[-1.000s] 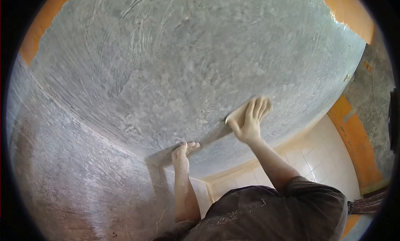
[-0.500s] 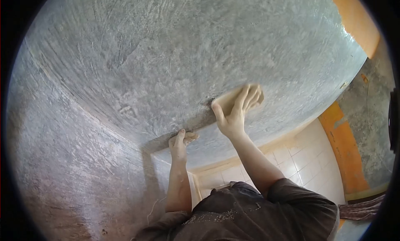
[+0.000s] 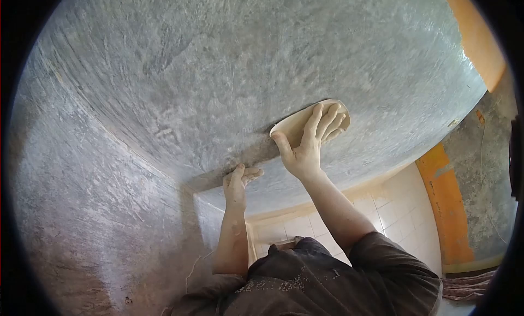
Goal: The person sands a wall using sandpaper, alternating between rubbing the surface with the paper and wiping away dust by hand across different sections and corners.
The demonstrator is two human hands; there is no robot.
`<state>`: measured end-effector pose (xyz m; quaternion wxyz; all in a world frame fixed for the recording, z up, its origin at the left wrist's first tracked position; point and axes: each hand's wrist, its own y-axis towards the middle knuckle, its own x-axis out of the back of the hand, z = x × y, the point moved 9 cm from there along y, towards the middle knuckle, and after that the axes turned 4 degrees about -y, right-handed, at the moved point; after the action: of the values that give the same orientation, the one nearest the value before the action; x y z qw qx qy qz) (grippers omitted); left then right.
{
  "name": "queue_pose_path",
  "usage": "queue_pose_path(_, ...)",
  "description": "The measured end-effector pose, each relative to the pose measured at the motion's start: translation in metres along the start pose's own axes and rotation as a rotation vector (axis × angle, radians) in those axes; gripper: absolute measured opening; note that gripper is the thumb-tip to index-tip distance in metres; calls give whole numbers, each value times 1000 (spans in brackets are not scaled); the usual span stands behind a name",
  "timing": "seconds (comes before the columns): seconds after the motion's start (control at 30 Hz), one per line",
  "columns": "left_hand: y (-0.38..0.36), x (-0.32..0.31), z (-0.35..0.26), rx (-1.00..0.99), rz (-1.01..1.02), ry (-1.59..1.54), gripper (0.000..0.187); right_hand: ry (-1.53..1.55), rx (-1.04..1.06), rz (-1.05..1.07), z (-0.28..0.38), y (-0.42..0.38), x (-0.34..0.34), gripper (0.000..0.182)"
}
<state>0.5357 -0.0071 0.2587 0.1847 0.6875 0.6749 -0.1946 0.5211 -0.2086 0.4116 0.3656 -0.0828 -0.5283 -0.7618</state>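
Note:
A pale beige, thin sheet with rounded ends (image 3: 292, 125) lies along the rough grey wall (image 3: 218, 59), its long edge casting a thin dark line. My right hand (image 3: 308, 138) holds it there, palm and spread fingers over its face, thumb by its left end. Whitish dust coats these fingers. My left hand (image 3: 237, 185) is lower and to the left, close to the same wall near the corner. Its thumb points up, apart from the loosely bent fingers, and nothing shows in it. The underside of the sheet is hidden.
A second grey wall (image 3: 93, 168) meets this one in a corner at left. Pale floor tiles (image 3: 297, 227) show below. At right are an orange-painted strip (image 3: 450, 207), a grey patchy surface (image 3: 483, 168) and a striped cloth (image 3: 469, 286).
My right hand and the sheet have shifted slightly up the wall, and more of the sheet's face now shows. My left hand has moved up a little too. The view has tilted slightly.

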Motion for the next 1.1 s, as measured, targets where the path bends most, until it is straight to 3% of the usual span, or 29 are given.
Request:
queue_pose_path(0.1,-7,-18,-1,-8,-15,91,41,2,-7,114,-29,-27,-19,114)
queue_pose_path(0.17,-7,-22,2,-26,33,89,41,4,-24,69,-45,-45,-31,116)
queue_pose_path(0.37,2,-19,18,-4,25,81,42,-2,-25,46,-1,3,0,116)
queue_pose_path(0.47,-2,-23,14,-13,52,56,42,-85,-15,111,-43,-45,-30,118)
queue_pose_path(0.67,4,-23,18,7,68,2,41,78,-111,28,-1,-8,-8,121)
queue_pose_path(0.8,0,-29,12,16,87,-12,40,54,-10,-13,-36,-41,-22,120)
queue_pose_path(0.93,3,-26,20,-10,43,-9,41,150,-137,-57,-5,-15,-16,118)
queue_pose_path(1.03,0,-24,17,-10,62,-4,42,18,-79,121,-24,-32,-23,119)
queue_pose_path(1.1,0,-26,16,-4,81,39,43,104,-100,60,-40,-40,-33,119)
